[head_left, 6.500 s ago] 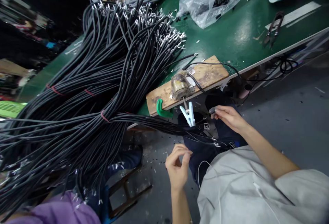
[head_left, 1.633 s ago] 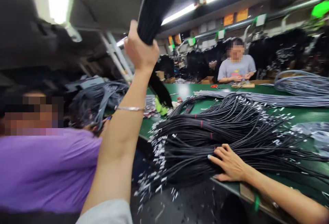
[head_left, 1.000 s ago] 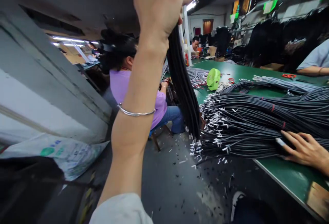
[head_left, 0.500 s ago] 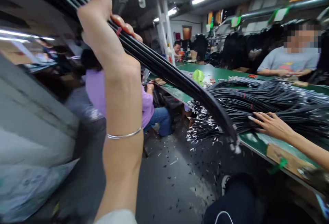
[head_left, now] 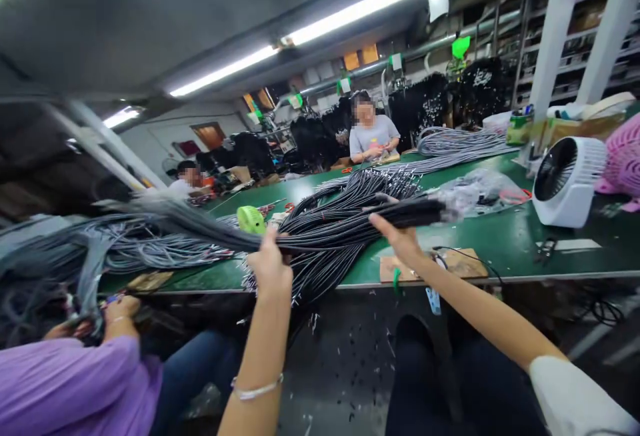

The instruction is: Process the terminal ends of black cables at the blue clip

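Observation:
My left hand (head_left: 271, 264) is closed round a long bundle of black cables (head_left: 320, 243), which stretches sideways over the green table (head_left: 520, 249). My right hand (head_left: 400, 239) grips the same bundle nearer its right end, thumb on the near side. Both ends of the bundle are blurred; the left one sticks out well past my left hand. Under and behind it lies a pile of more black cables (head_left: 320, 276) with pale tips, some hanging over the table's front edge.
A wooden board (head_left: 467, 264) lies at the front edge. To the right stand a white fan (head_left: 565, 183) and a clear plastic bag (head_left: 480, 189); a small green fan (head_left: 251, 219) is behind the pile. A co-worker in purple (head_left: 75, 383) handles grey cables at left. Another person (head_left: 375, 133) sits opposite.
My left hand has come down from high on the left, bringing the cable bundle over the table. My right hand has left the pile and now holds the bundle. The view has turned right.

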Demonstrator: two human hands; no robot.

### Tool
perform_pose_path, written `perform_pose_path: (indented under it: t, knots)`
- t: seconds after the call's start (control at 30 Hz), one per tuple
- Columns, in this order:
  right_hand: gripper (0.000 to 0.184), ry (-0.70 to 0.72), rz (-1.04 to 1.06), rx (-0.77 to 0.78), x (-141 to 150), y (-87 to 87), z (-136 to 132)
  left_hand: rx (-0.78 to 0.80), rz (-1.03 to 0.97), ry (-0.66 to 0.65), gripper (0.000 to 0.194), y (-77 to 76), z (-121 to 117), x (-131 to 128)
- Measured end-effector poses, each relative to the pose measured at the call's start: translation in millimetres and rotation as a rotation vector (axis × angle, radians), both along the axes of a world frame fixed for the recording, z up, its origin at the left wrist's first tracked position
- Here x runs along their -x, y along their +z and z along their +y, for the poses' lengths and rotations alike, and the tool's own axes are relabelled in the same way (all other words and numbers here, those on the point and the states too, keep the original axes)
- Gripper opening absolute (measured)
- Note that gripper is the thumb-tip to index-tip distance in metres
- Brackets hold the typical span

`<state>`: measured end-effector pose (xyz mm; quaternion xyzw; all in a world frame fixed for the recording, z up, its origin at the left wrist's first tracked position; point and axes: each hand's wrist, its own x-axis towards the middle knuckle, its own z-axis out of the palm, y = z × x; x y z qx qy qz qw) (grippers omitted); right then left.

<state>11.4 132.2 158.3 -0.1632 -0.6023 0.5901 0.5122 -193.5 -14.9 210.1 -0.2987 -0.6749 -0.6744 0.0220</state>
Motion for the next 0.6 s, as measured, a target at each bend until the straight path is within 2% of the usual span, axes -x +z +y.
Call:
perform_pose_path:
  t: [0.03,0.07,0.13,0.23,0.3,0.37,0.47,0.6]
  knots:
    - [0.054,-0.121,0.031,0.145,-11.4,-1.2,14.4,0.106,0.050,-0.040,0.043,-14.5,8.4,-11.7]
    - [0.054,-0.185,0.027,0.246,-23.6,-6.3,30.4,0.212,0.109,-0.088,0.042,-27.3,14.8,-22.1]
    - [0.048,-0.240,-0.016,0.352,-48.8,-26.2,62.4,0.397,0.255,-0.184,0.039,-47.5,26.2,-41.1]
    - [0.041,-0.274,-0.100,0.471,-81.0,-66.3,95.2,0.521,0.519,-0.307,0.030,-71.4,56.2,-71.8]
    - [0.034,-0.262,-0.156,0.530,-92.9,-88.5,105.0,0.568,0.694,-0.444,0.042,-88.9,88.0,-93.7]
    - [0.029,-0.235,-0.208,0.554,-96.3,-101.8,110.7,0.623,0.829,-0.569,0.052,-108.5,122.9,-112.0]
    - [0.028,-0.219,-0.288,0.514,-97.2,-107.0,121.3,0.690,0.939,-0.660,0.051,-135.4,164.3,-123.7]
    - [0.034,-0.262,-0.455,0.344,-121.1,-105.2,131.9,0.699,0.947,-0.660,0.026,-154.7,184.6,-115.2]
